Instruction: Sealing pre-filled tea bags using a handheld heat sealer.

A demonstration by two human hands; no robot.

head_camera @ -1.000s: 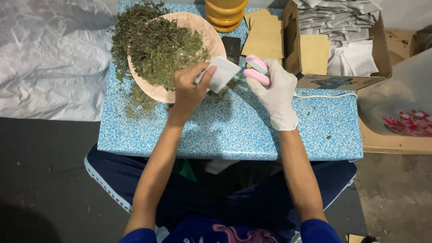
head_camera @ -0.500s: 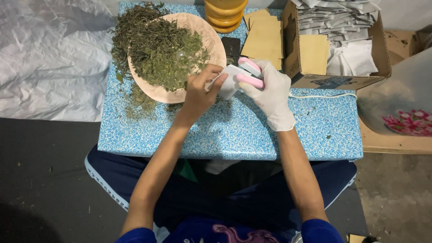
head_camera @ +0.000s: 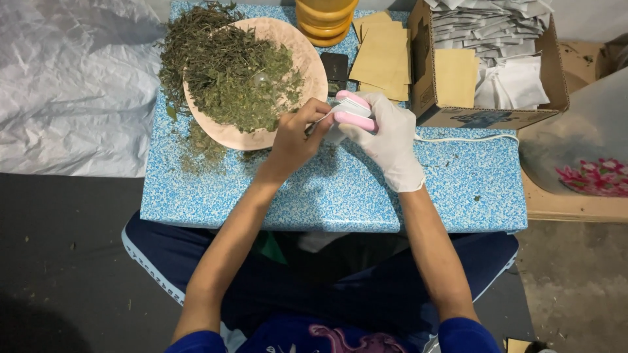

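Centrally, both hands meet: right hand [head_camera: 391,140] grips pink sealer [head_camera: 354,111], left hand [head_camera: 296,138] pinches white pouch [head_camera: 335,131] beside plate [head_camera: 307,55] rim.

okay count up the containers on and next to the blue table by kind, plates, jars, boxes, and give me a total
Pink plate of dried green leaves: 1
Orange jar: 1
Cardboard box of white packets: 1
Total: 3
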